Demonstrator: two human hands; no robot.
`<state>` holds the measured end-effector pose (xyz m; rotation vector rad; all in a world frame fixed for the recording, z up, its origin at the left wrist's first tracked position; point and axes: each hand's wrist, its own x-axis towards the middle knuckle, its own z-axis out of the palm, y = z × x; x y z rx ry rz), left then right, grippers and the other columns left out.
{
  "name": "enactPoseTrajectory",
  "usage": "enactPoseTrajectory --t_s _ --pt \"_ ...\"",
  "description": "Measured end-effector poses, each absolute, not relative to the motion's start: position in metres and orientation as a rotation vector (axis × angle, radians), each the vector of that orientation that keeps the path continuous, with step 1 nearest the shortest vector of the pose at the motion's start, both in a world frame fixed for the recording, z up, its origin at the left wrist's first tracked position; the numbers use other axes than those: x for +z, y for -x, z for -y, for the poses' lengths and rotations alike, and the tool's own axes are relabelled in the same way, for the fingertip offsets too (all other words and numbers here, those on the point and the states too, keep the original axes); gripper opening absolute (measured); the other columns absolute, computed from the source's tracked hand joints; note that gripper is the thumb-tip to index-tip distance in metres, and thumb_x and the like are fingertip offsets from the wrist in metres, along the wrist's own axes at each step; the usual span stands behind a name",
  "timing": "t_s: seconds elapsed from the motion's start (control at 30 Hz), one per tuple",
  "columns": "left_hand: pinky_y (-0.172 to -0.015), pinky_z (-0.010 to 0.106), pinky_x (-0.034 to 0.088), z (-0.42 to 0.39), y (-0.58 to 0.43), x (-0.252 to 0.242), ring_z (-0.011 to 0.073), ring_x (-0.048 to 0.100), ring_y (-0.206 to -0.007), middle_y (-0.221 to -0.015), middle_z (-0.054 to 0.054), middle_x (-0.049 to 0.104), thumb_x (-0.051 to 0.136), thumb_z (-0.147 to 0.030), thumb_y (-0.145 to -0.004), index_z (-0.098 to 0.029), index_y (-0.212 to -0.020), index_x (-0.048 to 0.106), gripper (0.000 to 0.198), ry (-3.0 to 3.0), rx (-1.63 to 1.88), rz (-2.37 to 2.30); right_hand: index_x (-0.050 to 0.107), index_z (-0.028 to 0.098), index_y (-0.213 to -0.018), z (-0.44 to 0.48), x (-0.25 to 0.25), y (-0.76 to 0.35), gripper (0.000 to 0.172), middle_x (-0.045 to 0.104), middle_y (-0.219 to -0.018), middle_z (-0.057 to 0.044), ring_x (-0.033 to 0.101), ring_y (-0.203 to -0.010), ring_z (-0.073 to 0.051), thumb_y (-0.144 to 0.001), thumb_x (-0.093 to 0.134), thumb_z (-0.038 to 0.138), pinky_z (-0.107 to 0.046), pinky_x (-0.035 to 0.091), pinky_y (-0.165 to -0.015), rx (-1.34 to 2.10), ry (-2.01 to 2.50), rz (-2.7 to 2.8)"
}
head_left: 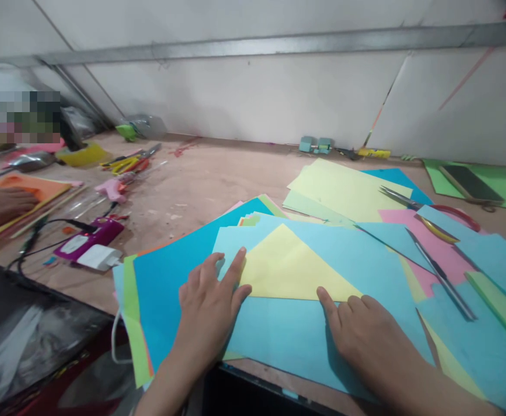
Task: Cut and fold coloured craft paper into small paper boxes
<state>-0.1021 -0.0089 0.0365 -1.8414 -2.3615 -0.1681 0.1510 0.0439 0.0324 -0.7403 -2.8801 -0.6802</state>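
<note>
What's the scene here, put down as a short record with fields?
Left hand: thumb and index finger at left side of yellow paper triangle
Right hand: index finger at its lower edge
Underneath: light blue sheet
Right side: scissors, pointed metal tool
Left side: purple power strip, white plug
Far left: another person's hand on orange paper

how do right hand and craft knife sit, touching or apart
Apart: the head view shows light blue paper between the right hand and the craft knife.

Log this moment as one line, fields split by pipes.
yellow paper triangle: flat on light blue sheet | left hand: touching triangle's left end | right hand: touching triangle's lower edge | scissors: lying to the right
</note>
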Motion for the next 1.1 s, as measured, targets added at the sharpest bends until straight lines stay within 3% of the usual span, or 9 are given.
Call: enactPoseTrajectory --t_s 0.17,0.27,0.4,0.53,0.63,0.7,0.8,0.87,1.1 --pt "-0.085 0.049 0.046 0.016 0.116 0.036 0.0352 0.046 -0.116 -0.135 0.018 0.047 0.042 -0.029 -0.097 -0.021 -0.141 0.047 0.045 1.721 -0.166 2.386 0.063 0.005 -0.117 -0.046 0.03 -0.153 0.052 0.046 -0.049 0.003 0.041 -0.046 -0.014 -0.066 0.055 -0.002 -0.033 0.012 -0.054 -0.683 0.72 2.846" --pt "-0.088 0.047 0.045 0.015 0.114 0.035 0.0335 0.049 -0.115 -0.128 0.018 0.055 0.039 -0.028 -0.098 -0.013 -0.139 0.047 0.044 1.711 -0.233 2.385 0.063 0.006 -0.116 -0.047 0.028 -0.152 0.052 0.047 -0.049 0.003 0.04 -0.045 -0.014 -0.065 0.056 -0.001 -0.033 0.012 -0.054 -0.697 0.706 2.824" --pt "-0.085 0.043 0.046 0.004 0.105 0.041 0.0313 0.054 -0.109 -0.122 0.015 0.061 0.053 -0.035 -0.092 -0.013 -0.142 0.042 0.055 1.843 -0.255 2.378 0.064 0.005 -0.113 -0.045 0.025 -0.149 0.047 0.049 -0.05 0.001 0.043 -0.046 -0.016 -0.067 0.057 0.0 -0.033 0.013 -0.054 -0.726 0.739 2.771" --pt "-0.083 0.04 0.047 -0.007 0.095 0.054 0.0302 0.057 -0.105 -0.119 0.014 0.062 0.059 -0.028 -0.088 -0.016 -0.137 0.049 0.052 1.971 -0.154 2.427 0.063 0.005 -0.112 -0.039 0.025 -0.148 0.046 0.054 -0.053 -0.001 0.047 -0.049 -0.017 -0.066 0.057 -0.001 -0.033 0.018 -0.054 -0.697 0.788 2.779" --pt "-0.087 0.039 0.046 -0.011 0.092 0.061 0.0287 0.057 -0.107 -0.119 0.012 0.062 0.059 -0.022 -0.087 -0.018 -0.133 0.054 0.047 2.083 -0.138 2.451 0.063 0.01 -0.108 -0.038 0.034 -0.152 0.046 0.058 -0.056 -0.001 0.05 -0.052 -0.016 -0.064 0.057 -0.001 -0.033 0.019 -0.054 -0.538 0.776 2.849" --pt "-0.09 0.038 0.046 -0.014 0.091 0.062 0.0275 0.057 -0.109 -0.121 0.012 0.06 0.056 -0.02 -0.088 -0.019 -0.135 0.052 0.047 2.141 -0.147 2.465 0.065 0.017 -0.096 -0.044 0.045 -0.156 0.035 0.058 -0.057 0.001 0.049 -0.052 -0.015 -0.066 0.059 0.001 -0.032 0.017 -0.054 -0.354 0.766 2.875" --pt "-0.091 0.038 0.046 -0.021 0.092 0.061 0.0278 0.056 -0.112 -0.123 0.013 0.059 0.053 -0.024 -0.089 -0.018 -0.142 0.043 0.054 2.147 -0.214 2.485 0.063 0.02 -0.078 -0.063 0.062 -0.161 0.016 0.058 -0.061 0.001 0.045 -0.053 -0.014 -0.073 0.06 0.005 -0.031 0.013 -0.053 -0.093 0.898 2.92" --pt "-0.091 0.038 0.046 -0.029 0.093 0.061 0.0288 0.056 -0.112 -0.122 0.014 0.058 0.056 -0.028 -0.087 -0.016 -0.143 0.039 0.06 2.122 -0.245 2.506 0.064 0.019 -0.074 -0.081 0.07 -0.163 0.014 0.058 -0.063 -0.002 0.048 -0.057 -0.015 -0.081 0.057 0.01 -0.03 0.014 -0.052 -0.001 1.041 2.952" --pt "-0.081 0.034 0.044 -0.061 0.102 0.071 0.0309 0.058 -0.103 -0.112 0.014 0.059 0.071 -0.033 -0.068 -0.016 -0.127 0.057 0.063 2.257 -0.055 2.552 0.07 0.017 -0.089 -0.119 0.065 -0.158 0.016 0.065 -0.087 -0.01 0.058 -0.087 -0.024 -0.088 0.055 0.02 -0.03 0.035 -0.064 0.381 1.228 2.712"
